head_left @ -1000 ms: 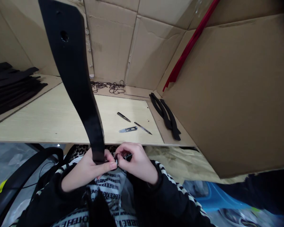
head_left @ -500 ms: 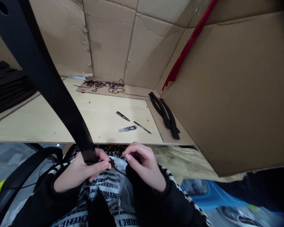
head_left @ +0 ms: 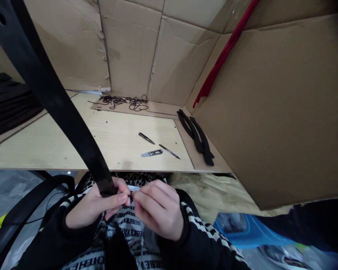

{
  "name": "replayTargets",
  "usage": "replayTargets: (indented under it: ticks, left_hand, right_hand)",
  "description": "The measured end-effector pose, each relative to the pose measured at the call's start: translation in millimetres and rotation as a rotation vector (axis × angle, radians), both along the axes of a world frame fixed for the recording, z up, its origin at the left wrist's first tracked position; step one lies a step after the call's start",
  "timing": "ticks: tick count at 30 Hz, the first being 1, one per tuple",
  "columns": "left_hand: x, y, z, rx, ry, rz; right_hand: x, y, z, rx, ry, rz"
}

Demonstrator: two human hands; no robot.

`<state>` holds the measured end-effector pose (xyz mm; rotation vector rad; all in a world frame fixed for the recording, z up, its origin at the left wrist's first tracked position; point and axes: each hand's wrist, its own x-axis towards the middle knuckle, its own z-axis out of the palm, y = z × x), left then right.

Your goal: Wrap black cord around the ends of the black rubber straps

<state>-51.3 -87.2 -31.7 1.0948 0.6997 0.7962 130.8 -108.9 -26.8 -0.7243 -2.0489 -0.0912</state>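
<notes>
A long black strap (head_left: pixel 70 116) rises from my left hand (head_left: pixel 101 202) toward the upper left, its lower end gripped between thumb and fingers. At those fingertips is a small bit of dark cord (head_left: pixel 130 195), mostly covered. My right hand (head_left: pixel 159 210) is closed in a pinch on this cord, its fingertips nearly touching the left ones. Both hands are over my lap, just below the table's front edge. On the table beyond lie silver thread snips (head_left: pixel 152 153), a dark closed tool like a second pair of snips (head_left: pixel 147 138) and a thin pointed metal tool (head_left: pixel 169 151).
Tangled dark cords (head_left: pixel 124 102) lie at the table's back edge. Short black strips (head_left: pixel 197 138) rest on the right side, and folded dark straps (head_left: pixel 11 105) at the left. Cardboard walls (head_left: pixel 284 105) enclose the table; a red strip (head_left: pixel 225 52) hangs there. A blue bin (head_left: pixel 250 232) stands lower right.
My right hand has moved left and closed its fingertips on the cord beside my left hand. Before, it was curled a little apart. The left hand keeps its grip; the strap has shifted slightly.
</notes>
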Motion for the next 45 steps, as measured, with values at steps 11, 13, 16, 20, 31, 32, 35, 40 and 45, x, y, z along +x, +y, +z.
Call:
replayTargets:
  ticks: [11, 13, 16, 20, 31, 32, 35, 40, 45]
  left_hand:
    - [5.0, 4.0, 6.3, -0.133, -0.072, 0.207]
    - [6.0, 4.3, 7.9, -0.132, -0.080, 0.211]
    - [6.1, 4.6, 8.7, -0.139, -0.087, 0.204]
    - [4.2, 4.0, 5.3, -0.160, -0.090, 0.193]
    - [6.1, 2.2, 9.6, -0.167, -0.140, 0.172]
    - [6.6, 2.1, 10.3, -0.167, -0.141, 0.171]
    - [7.1, 1.9, 10.5, -0.161, -0.133, 0.175]
    - [3.8, 3.4, 7.1, -0.158, -0.128, 0.218]
    - [2.6, 7.3, 4.7, -0.143, -0.158, 0.297]
  right_hand:
    - [27.1, 11.0, 3.6, -0.716, 0.274, 0.516]
    - [31.2, 12.9, 0.9, -0.727, 0.257, 0.463]
    - [31.5, 12.4, -3.2, -0.684, 0.241, 0.371]
    - [24.1, 9.7, -6.9, -0.554, 0.210, 0.271]
    - [0.9, 11.5, -26.3, -0.045, -0.065, -0.036]
    - [0.9, 11.5, -27.6, -0.035, -0.078, -0.047]
    - [1.8, 12.1, -29.6, -0.075, -0.060, -0.049]
    - [5.4, 11.7, -25.7, -0.226, 0.119, -0.019]
    - [17.1, 6.0, -16.8, -0.427, 0.400, -0.014]
